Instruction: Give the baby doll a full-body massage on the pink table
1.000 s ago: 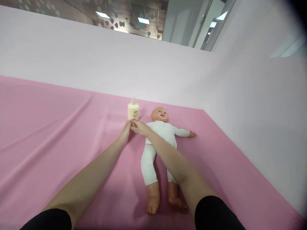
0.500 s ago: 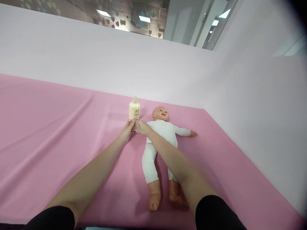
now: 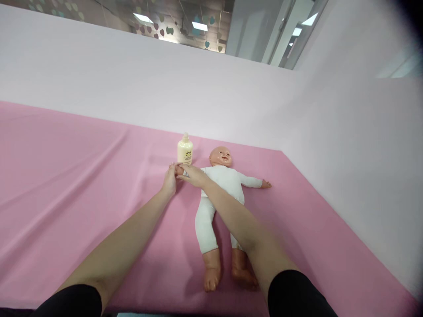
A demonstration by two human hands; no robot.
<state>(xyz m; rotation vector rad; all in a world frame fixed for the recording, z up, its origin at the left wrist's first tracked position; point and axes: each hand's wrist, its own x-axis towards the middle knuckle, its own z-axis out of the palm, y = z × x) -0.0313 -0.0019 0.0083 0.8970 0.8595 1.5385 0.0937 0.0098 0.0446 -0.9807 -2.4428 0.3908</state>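
Note:
A baby doll (image 3: 228,182) in a white long-sleeved suit lies on its back, head toward the wall and arms spread. Its arm on the left side is raised a little toward my hands. My left hand (image 3: 169,179) is closed around the fingers of the doll's hand (image 3: 179,170). Close beside it, my right hand (image 3: 194,176) wraps the doll's wrist, its fingers partly hiding the sleeve. Just behind my hands stands a cream-coloured pump bottle (image 3: 185,150), upright, its lower edge hidden by my fingers.
A pink sheet (image 3: 82,176) with a few creases covers the surface beneath the doll. White walls (image 3: 148,83) rise behind it and on the right. Above the back wall, a window (image 3: 198,26) shows ceiling lights and heart-shaped decorations.
My left hand has shifted slightly left and its thumb has moved off the top, so more of the doll's hand shows. My right fingers have slid left. The doll's body and bottle are essentially unmoved.

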